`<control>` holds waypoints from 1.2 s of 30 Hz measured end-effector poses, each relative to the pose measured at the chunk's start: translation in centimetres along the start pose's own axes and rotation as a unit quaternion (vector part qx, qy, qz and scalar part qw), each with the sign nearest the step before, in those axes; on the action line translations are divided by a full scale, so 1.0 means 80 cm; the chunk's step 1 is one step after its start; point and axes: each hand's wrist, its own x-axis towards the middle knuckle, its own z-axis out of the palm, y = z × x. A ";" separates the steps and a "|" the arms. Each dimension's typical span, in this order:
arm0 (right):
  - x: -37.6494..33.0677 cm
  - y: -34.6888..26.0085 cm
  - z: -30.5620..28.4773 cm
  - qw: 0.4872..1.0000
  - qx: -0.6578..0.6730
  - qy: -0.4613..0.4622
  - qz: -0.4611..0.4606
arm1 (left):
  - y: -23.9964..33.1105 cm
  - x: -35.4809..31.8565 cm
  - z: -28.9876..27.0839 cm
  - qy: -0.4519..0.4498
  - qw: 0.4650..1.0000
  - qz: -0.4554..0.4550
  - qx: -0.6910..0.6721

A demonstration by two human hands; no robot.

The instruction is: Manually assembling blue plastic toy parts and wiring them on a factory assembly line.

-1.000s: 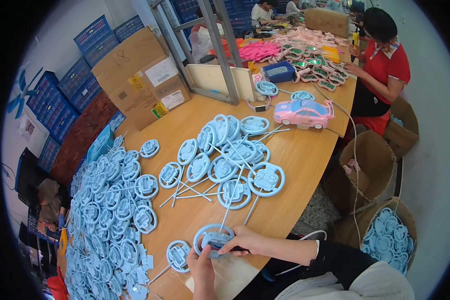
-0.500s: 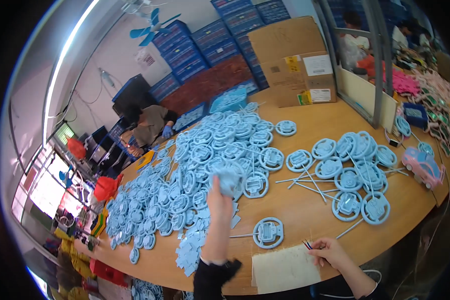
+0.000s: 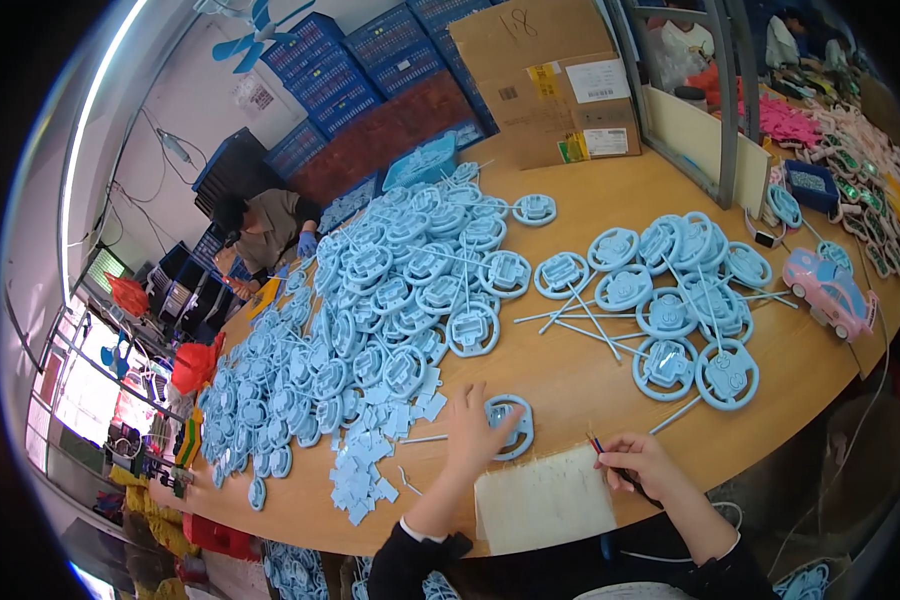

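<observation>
My left hand [image 3: 475, 433] lies on a light blue toy steering wheel [image 3: 510, 425] at the near edge of the wooden table [image 3: 590, 375], fingers curled over it. My right hand [image 3: 642, 464] is closed around a thin tool with red and dark wires at its tip, just right of a pale fabric pad [image 3: 545, 498]. A big heap of blue steering wheels [image 3: 370, 300] covers the table to the left. More blue wheels with white sticks [image 3: 670, 300] lie to the right.
Small blue flat pieces [image 3: 370, 470] are scattered near the front edge. A pink toy car [image 3: 830, 292] stands at the right. Cardboard boxes [image 3: 560, 85] sit at the back. A person [image 3: 265, 225] sits at the far left side. Blue crates [image 3: 360, 60] line the wall.
My left hand has pulled back from the heap to the wheel at the near edge. The view has dropped slightly and come closer; my right hand stays by the pad.
</observation>
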 end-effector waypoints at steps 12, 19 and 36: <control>-0.005 0.004 0.012 0.994 -0.104 0.004 0.015 | 0.017 -0.105 -0.053 -0.185 0.978 0.085 0.034; 0.010 0.020 0.054 0.996 -0.091 -0.017 0.009 | 0.028 -0.124 -0.033 -0.073 0.875 -0.292 -0.379; -0.004 0.015 0.064 0.988 -0.134 -0.041 0.059 | 0.061 -0.158 -0.031 0.279 0.752 -0.273 -0.531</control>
